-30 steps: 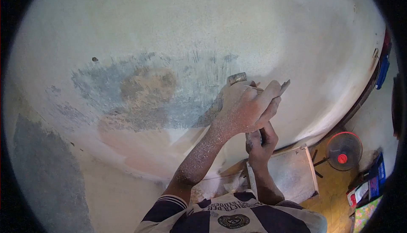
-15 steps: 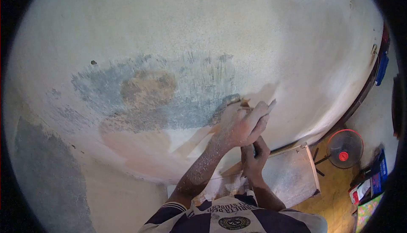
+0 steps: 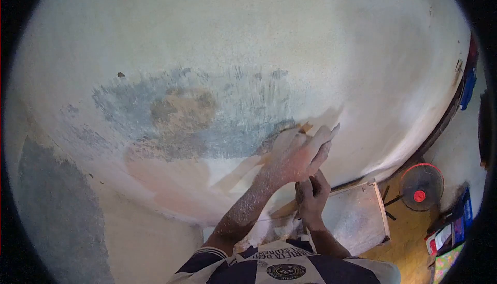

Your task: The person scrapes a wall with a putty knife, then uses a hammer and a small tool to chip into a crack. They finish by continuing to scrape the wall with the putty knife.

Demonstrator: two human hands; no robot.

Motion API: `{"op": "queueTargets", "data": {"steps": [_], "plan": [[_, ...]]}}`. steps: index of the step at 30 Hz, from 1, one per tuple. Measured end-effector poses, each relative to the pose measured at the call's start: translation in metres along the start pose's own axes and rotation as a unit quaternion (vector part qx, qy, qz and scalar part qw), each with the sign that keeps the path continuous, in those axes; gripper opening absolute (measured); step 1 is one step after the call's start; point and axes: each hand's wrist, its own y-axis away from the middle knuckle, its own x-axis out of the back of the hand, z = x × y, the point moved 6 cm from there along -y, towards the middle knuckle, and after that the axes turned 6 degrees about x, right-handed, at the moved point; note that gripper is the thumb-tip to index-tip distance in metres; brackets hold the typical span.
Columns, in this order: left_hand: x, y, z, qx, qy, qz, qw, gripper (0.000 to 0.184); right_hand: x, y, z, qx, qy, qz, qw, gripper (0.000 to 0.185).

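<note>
My left hand, coated in pale dust, is raised against the whitish wall. It is closed around what looks like a scraper, of which only a small wooden-coloured part shows; the rest is hidden behind the fingers. Beside the hand, the lower right end of a rough blue-grey patch with streaked edges meets the pale paint. Just below the left wrist is my right hand, its fingers curled in. Whatever it holds, if anything, cannot be made out.
A white-topped table or box with a wooden edge stands low at right. Beyond it, a black fan with a red rim is on the yellowish floor. Another grey patch marks the lower left wall.
My left hand has moved slightly down and right along the wall, and the metal-looking edge seen earlier is now mostly hidden. My right hand stays below it.
</note>
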Motion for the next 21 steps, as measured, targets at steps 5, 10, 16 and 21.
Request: {"op": "queueTargets", "data": {"steps": [5,10,16,21], "plan": [[0.002,-0.008,0.001,0.073,0.013,-0.100,0.992,0.021,-0.005,-0.005,-0.013,-0.008,-0.027,0.013,1.000,0.019],[0.003,-0.009,-0.004,0.024,-0.032,-0.060,0.997,0.021,-0.011,-0.007,0.008,-0.029,-0.047,0.012,0.998,0.023],[0.031,-0.041,0.010,0.009,-0.023,-0.002,1.000,0.014,-0.019,-0.038,-0.032,0.034,-0.020,-0.001,0.999,0.020],[0.016,-0.019,0.006,0.013,-0.048,-0.009,0.999,0.016,-0.012,-0.013,-0.018,0.024,-0.016,-0.012,1.000,0.019]]}}
